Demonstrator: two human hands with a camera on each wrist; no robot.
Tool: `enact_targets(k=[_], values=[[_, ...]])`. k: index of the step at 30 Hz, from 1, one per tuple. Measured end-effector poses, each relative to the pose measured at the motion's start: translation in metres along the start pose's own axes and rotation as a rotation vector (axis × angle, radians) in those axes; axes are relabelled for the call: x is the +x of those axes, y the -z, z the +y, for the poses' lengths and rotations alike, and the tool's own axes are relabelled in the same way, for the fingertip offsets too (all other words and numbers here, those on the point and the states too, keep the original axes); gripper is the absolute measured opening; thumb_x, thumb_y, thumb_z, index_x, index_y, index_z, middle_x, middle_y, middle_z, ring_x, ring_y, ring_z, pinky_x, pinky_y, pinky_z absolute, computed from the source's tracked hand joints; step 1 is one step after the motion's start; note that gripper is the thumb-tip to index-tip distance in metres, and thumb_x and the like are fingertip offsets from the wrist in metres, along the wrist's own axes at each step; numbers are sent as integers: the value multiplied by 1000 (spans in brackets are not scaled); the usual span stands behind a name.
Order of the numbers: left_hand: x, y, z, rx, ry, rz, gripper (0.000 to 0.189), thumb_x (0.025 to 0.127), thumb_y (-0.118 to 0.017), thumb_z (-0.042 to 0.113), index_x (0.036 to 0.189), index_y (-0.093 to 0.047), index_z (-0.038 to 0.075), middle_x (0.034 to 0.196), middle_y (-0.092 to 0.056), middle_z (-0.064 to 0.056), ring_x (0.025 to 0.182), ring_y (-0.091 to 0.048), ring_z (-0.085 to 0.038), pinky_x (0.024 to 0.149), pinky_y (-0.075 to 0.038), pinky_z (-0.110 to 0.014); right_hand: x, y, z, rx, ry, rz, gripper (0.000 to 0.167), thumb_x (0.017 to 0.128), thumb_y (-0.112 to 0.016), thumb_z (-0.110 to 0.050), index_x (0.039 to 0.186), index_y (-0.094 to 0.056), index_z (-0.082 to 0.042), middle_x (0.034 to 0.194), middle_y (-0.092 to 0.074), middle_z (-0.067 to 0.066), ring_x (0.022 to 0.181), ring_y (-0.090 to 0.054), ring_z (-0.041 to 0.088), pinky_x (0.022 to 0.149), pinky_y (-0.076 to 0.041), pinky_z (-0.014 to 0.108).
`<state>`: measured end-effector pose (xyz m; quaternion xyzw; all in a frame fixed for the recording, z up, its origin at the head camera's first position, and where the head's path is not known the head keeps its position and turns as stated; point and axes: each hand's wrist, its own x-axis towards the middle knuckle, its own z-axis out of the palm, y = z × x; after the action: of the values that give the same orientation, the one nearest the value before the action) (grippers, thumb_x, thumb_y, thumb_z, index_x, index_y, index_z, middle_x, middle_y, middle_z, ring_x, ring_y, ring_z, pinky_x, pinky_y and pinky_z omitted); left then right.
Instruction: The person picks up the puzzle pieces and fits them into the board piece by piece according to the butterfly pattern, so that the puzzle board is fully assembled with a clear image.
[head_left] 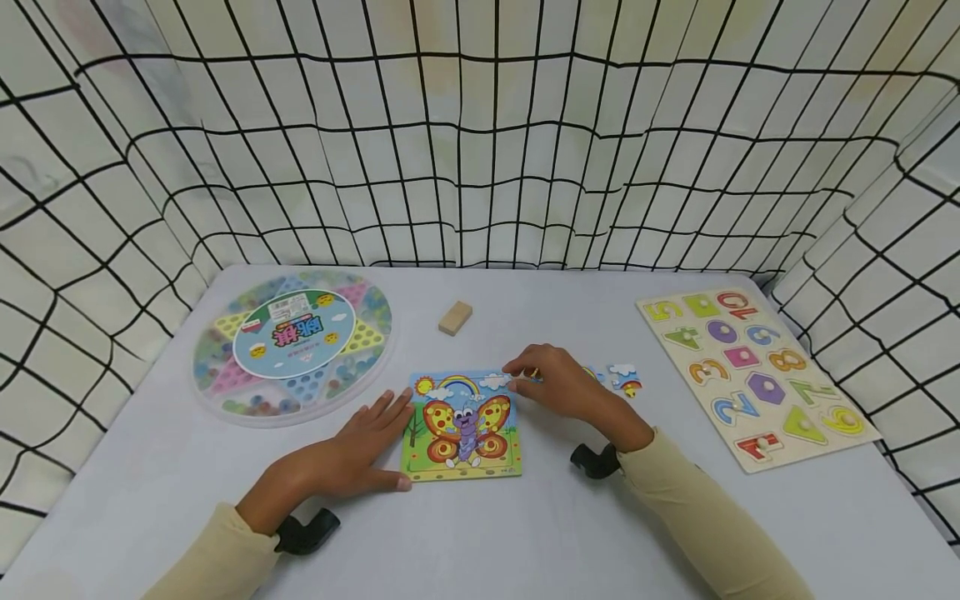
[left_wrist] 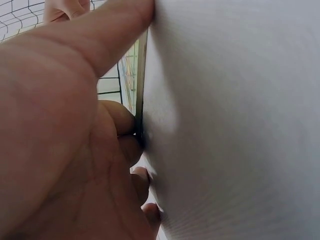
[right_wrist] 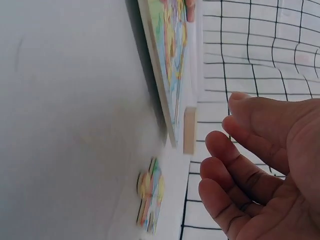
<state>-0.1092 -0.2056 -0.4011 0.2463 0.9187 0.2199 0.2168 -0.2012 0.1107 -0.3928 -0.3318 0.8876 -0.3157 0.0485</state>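
A wooden jigsaw board with a butterfly picture lies flat on the table. My left hand rests at its left side, thumb near the bottom left corner and straight fingertips at the upper left edge. Over the top right corner hovers my right hand, its fingers loosely bent. The right wrist view shows the right hand's fingertips with nothing between them. Beyond that hand lies a loose jigsaw piece with a cloud and rainbow; other pieces are partly hidden behind the hand.
A small wooden block lies behind the board. To the left is a round clear case of coloured marbles with a star board. A number and shape puzzle board sits at the right. Black wire grid surrounds the table's back and sides.
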Motion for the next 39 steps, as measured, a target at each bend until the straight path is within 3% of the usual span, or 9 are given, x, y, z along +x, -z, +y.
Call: enact_targets(k=[9, 17, 29, 39], values=[[0, -1, -1, 17, -7, -4, 99, 88, -65, 54, 155, -14, 1, 162, 2, -13, 146, 8, -37, 114, -3, -59, -5, 16, 28, 41, -114, 1, 38, 89, -74, -19, 122, -67, -2, 112, -66, 8, 102, -56, 26, 89, -49, 40], [0, 1, 0, 6, -4, -2, 100, 87, -65, 53, 155, -15, 1, 162, 2, -13, 146, 8, -37, 114, -2, -59, -8, 20, 37, 76, -188, -9, 44, 87, -75, -17, 127, -63, -3, 122, -61, 10, 110, -53, 28, 94, -47, 43], [0, 1, 1, -8, -6, -3, 100, 87, -66, 53, 155, -14, 0, 162, 2, -14, 146, 8, -37, 114, -1, -59, -4, 13, 40, 47, -185, -59, 43, 88, -70, -5, 130, -61, -3, 121, -61, 9, 109, -55, 25, 94, -47, 42], [1, 1, 0, 1, -5, -2, 99, 88, -65, 53, 155, -14, 0, 162, 2, -14, 146, 8, -37, 114, -1, -58, 0, 11, 40, -31, -155, -68, 49, 81, -78, -4, 127, -62, -1, 109, -64, 8, 102, -56, 23, 90, -49, 39]])
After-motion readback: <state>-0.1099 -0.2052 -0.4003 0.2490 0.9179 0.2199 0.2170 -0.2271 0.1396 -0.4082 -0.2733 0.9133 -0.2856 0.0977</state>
